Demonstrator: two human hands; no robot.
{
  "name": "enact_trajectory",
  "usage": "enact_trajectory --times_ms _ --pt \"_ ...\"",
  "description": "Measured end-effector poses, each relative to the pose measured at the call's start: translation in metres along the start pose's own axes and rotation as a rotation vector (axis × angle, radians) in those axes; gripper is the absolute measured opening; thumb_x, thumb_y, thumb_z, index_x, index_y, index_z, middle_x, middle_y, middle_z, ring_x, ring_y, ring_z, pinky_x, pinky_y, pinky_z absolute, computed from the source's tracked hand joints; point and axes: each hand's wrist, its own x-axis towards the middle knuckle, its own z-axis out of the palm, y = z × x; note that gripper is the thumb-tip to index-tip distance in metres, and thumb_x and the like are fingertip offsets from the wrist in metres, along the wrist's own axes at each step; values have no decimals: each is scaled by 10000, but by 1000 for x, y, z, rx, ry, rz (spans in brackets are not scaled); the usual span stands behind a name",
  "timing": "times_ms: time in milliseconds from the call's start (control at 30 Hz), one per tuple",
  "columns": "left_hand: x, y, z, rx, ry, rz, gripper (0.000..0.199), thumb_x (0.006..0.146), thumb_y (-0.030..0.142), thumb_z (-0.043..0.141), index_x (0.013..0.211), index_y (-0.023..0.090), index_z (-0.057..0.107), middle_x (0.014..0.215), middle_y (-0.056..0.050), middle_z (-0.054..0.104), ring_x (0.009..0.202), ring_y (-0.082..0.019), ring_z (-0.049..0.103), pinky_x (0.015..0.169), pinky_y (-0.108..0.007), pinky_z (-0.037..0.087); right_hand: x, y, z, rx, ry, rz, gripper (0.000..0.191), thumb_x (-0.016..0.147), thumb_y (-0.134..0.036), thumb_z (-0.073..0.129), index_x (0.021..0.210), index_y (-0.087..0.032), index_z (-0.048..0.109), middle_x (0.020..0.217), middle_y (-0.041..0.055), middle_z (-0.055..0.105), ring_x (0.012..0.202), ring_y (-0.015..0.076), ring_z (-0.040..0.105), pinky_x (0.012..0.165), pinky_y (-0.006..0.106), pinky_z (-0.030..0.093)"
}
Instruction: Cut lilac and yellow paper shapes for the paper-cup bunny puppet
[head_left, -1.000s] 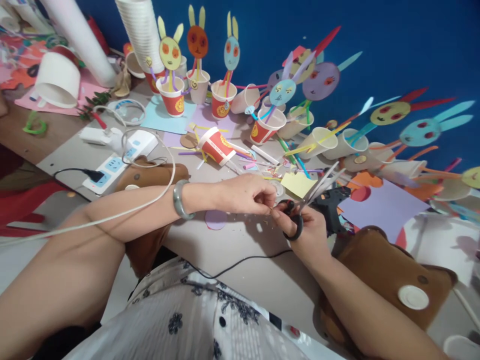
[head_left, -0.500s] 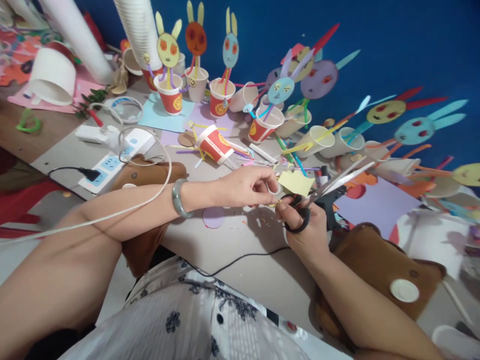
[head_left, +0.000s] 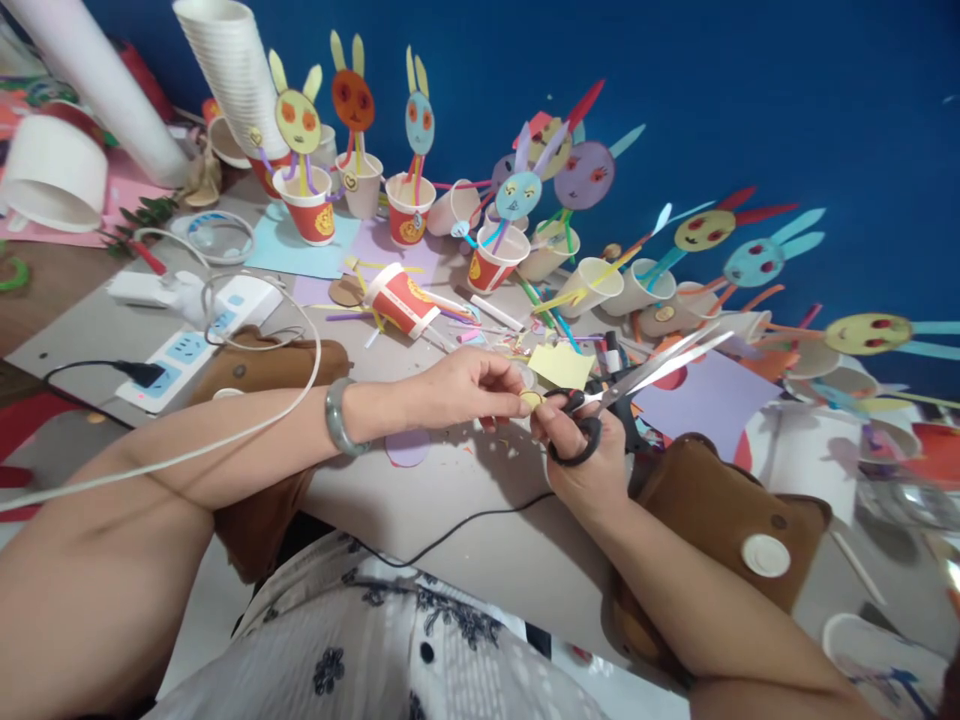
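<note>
My left hand (head_left: 465,390), a stone bangle on its wrist, pinches a small round yellow piece of paper (head_left: 532,400) between thumb and fingertips. My right hand (head_left: 589,460) has its fingers through the black handles of a pair of scissors (head_left: 664,368). The blades are slightly apart and point up to the right, away from the paper. My right fingertips come up against the yellow piece; whether they grip it too I cannot tell. Just beyond the hands lies a pale yellow paper sheet (head_left: 562,367). A lilac paper circle (head_left: 407,447) rests below my left wrist.
Paper cups holding rabbit-faced figures (head_left: 300,125) line the blue wall. One red cup (head_left: 401,300) lies on its side. A power strip (head_left: 202,335) and white cable are at left. Brown cushions (head_left: 720,530) sit under both forearms. Lilac paper (head_left: 709,400) lies at right among scraps.
The view has swung, so everything sits further left. The small yellow round piece now shows plainly between my fingertips. My right hand keeps hold of the scissors.
</note>
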Motion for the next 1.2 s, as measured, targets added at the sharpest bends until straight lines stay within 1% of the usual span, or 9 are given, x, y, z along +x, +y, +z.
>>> enact_trajectory --times_ms 100,233,300,400,500,633,733,1000,1200 --pt "-2 4 -1 -66 24 33 204 789 262 742 751 118 603 654 26 608 570 -50 567 544 -175 476 0 -1 0 -29 -62 7 371 867 -567 647 755 -216 610 664 12 572 615 165 497 617 316 417" --pt "-5 7 -4 -161 76 63 197 826 251 702 752 136 560 674 17 631 572 -58 586 573 -192 482 0 -8 4 -34 -255 69 559 727 -738 687 876 -202 634 698 19 599 590 159 496 562 301 409" --pt "-5 9 -4 -152 121 66 186 835 241 686 753 139 554 670 19 620 567 -59 584 578 -199 483 0 -12 7 -21 -351 105 616 684 -780 690 865 -195 629 660 4 566 555 141 464 533 286 385" --pt "-6 10 -3 -103 145 80 174 842 235 675 755 141 556 667 21 605 571 -60 576 578 -200 477 0 -16 9 -1 -408 124 630 680 -802 674 827 -191 623 634 -4 544 542 129 438 535 281 370" --pt "-7 13 -1 -70 133 71 171 849 196 641 731 144 530 649 26 583 572 -60 559 566 -199 463 -1 -17 9 7 -412 154 630 669 -795 689 821 -187 624 661 13 594 547 127 446 540 280 370" --pt "-7 14 -2 -10 156 86 173 818 144 637 699 143 512 627 41 545 566 -49 517 551 -188 423 -2 -13 7 32 -407 195 626 637 -771 737 806 -175 647 612 -4 574 523 117 439 530 271 361" --pt "-7 14 -3 7 151 97 182 808 148 636 688 149 500 615 48 532 557 -49 506 545 -193 407 -3 -10 5 30 -390 216 611 626 -750 762 785 -169 658 584 -12 558 518 118 443 519 265 344" --pt "-7 14 -2 -8 126 98 178 816 133 603 693 156 478 605 44 546 543 -59 544 539 -199 430 -2 -6 4 12 -372 223 599 631 -747 758 729 -167 643 540 -18 557 490 108 438 500 253 334" --pt "-7 14 -1 8 139 104 200 810 130 605 677 160 460 593 53 528 532 -50 530 511 -180 414 -1 -8 5 -6 -359 236 618 613 -769 748 695 -169 631 519 -18 544 493 110 428 499 254 320"
